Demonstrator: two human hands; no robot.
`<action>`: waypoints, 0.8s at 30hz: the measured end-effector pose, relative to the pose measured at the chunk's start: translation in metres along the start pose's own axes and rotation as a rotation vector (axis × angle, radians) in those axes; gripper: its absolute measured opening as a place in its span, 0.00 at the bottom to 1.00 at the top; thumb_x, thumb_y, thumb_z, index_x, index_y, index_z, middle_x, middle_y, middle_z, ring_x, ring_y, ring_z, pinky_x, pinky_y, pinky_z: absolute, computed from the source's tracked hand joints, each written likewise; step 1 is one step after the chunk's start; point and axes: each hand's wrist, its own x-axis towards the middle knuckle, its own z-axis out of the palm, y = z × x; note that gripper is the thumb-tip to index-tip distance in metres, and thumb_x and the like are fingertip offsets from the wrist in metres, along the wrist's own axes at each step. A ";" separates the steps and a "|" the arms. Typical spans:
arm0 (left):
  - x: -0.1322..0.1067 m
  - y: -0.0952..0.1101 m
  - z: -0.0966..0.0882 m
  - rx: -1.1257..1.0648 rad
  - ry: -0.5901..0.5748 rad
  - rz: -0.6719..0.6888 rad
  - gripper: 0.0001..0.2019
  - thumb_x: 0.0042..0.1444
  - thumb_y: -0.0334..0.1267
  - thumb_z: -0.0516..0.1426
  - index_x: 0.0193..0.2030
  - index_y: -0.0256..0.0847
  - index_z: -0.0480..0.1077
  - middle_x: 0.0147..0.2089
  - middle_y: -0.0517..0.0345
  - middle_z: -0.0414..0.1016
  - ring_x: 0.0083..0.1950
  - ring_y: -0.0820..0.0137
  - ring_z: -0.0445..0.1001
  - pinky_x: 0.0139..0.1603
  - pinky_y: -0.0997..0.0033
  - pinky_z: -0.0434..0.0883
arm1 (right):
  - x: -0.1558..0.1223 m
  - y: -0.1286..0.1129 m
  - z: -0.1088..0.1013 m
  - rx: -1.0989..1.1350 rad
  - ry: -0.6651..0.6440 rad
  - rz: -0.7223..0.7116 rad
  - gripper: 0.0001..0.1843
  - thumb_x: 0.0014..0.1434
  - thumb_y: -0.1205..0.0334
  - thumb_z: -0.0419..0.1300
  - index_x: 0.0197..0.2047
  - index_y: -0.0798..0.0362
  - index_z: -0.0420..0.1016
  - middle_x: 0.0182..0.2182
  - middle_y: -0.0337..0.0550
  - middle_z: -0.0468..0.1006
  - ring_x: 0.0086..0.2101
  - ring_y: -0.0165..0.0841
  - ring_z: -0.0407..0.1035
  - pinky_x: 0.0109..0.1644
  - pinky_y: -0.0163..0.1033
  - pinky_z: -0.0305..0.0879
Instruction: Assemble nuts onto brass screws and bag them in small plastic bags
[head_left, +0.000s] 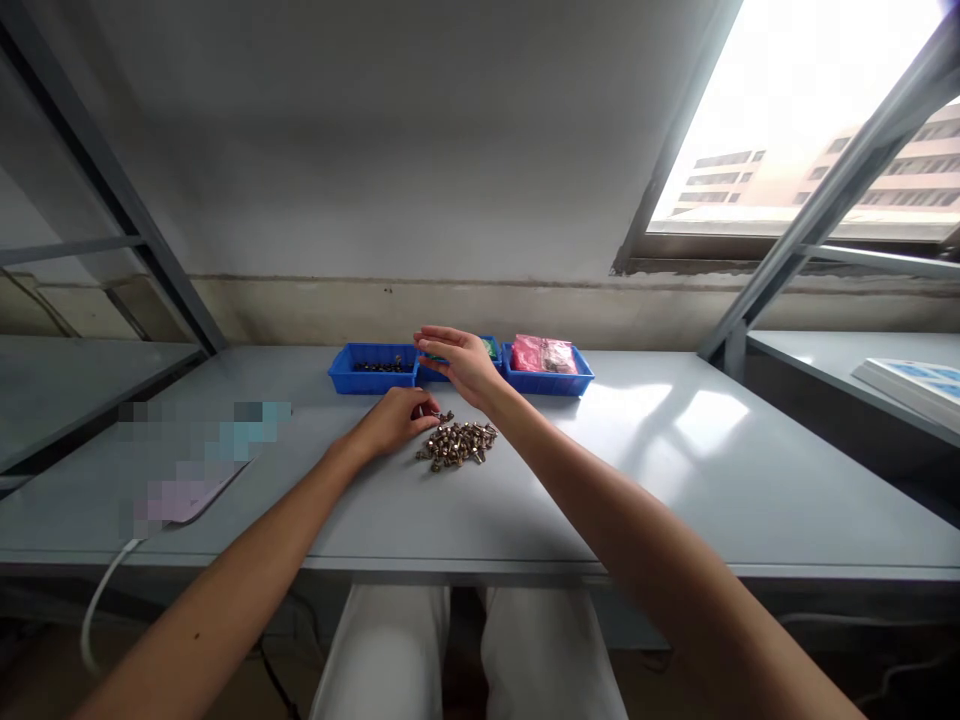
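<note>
A heap of small brass-coloured metal bolts (pixel 459 445) lies on the grey table in front of me. At its upper left edge is my left hand (pixel 397 418), resting low with fingers curled and thumb drawn in close. A few bolts show right by those fingertips; whether one is pinched is hidden. My right hand (pixel 466 365) is raised behind the heap, fingers stretched out to the left, in front of the middle blue bin (pixel 435 376). It holds nothing that I can see. The left blue bin (pixel 373 383) contains several dark small metal parts.
On the right, a blue bin (pixel 547 384) holds a pink plastic bag (pixel 541 354). A blurred-out flat object (pixel 202 485) with a white cable lies at the left. Grey frame posts (pixel 795 230) slope up at both sides; a wall stands behind the bins.
</note>
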 end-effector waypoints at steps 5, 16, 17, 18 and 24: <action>-0.001 -0.001 -0.002 0.006 -0.010 0.008 0.09 0.56 0.36 0.56 0.39 0.37 0.76 0.32 0.54 0.78 0.32 0.68 0.73 0.34 0.70 0.65 | -0.012 0.009 -0.022 -0.205 0.064 0.013 0.07 0.48 0.63 0.66 0.33 0.55 0.78 0.31 0.44 0.77 0.35 0.32 0.72 0.38 0.37 0.67; 0.000 -0.004 -0.003 0.084 0.021 0.076 0.07 0.55 0.35 0.56 0.35 0.39 0.76 0.35 0.52 0.76 0.36 0.66 0.72 0.39 0.68 0.67 | -0.038 0.024 -0.085 -0.735 -0.053 -0.084 0.08 0.51 0.61 0.61 0.32 0.54 0.79 0.24 0.41 0.75 0.26 0.30 0.66 0.31 0.36 0.61; 0.000 -0.005 -0.003 0.080 0.026 0.075 0.07 0.55 0.35 0.56 0.34 0.39 0.76 0.36 0.52 0.76 0.36 0.66 0.72 0.39 0.67 0.67 | -0.038 0.026 -0.083 -0.714 -0.056 -0.081 0.08 0.51 0.61 0.61 0.33 0.54 0.79 0.25 0.41 0.75 0.26 0.30 0.66 0.31 0.36 0.61; 0.000 -0.006 -0.003 0.075 0.030 0.071 0.07 0.55 0.36 0.56 0.34 0.40 0.77 0.36 0.52 0.76 0.36 0.66 0.72 0.40 0.67 0.68 | -0.038 0.027 -0.081 -0.703 -0.060 -0.080 0.08 0.52 0.60 0.61 0.33 0.54 0.79 0.25 0.41 0.75 0.26 0.30 0.66 0.30 0.36 0.60; 0.002 -0.003 -0.005 -0.017 0.100 -0.031 0.07 0.53 0.39 0.59 0.33 0.41 0.78 0.35 0.53 0.79 0.37 0.65 0.73 0.42 0.65 0.68 | -0.042 0.029 -0.074 -0.851 -0.084 -0.142 0.08 0.53 0.64 0.60 0.33 0.55 0.81 0.28 0.43 0.79 0.29 0.31 0.69 0.32 0.34 0.60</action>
